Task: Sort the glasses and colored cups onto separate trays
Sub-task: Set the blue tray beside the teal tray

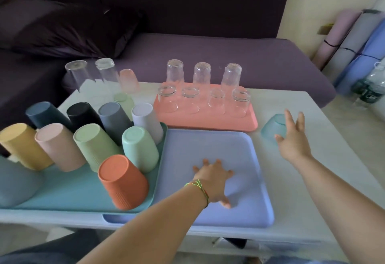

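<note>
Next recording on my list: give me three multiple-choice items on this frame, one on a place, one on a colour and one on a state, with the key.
1. Where does the left hand rest?
A. on the teal tray
B. on the lavender tray
C. on the sofa

2. The short clear glasses stand on a tray of which colour?
A. yellow
B. black
C. coral pink

3. How is the right hand?
A. open, fingers spread
B. gripping a clear glass
C. balled into a fist

Key:
1 B: its palm lies flat on the bare lavender tray.
2 C: the coral tray shows under and around them.
3 A: its fingers are spread and hold nothing, reaching near the pale blue tinted glass on the table.
</note>
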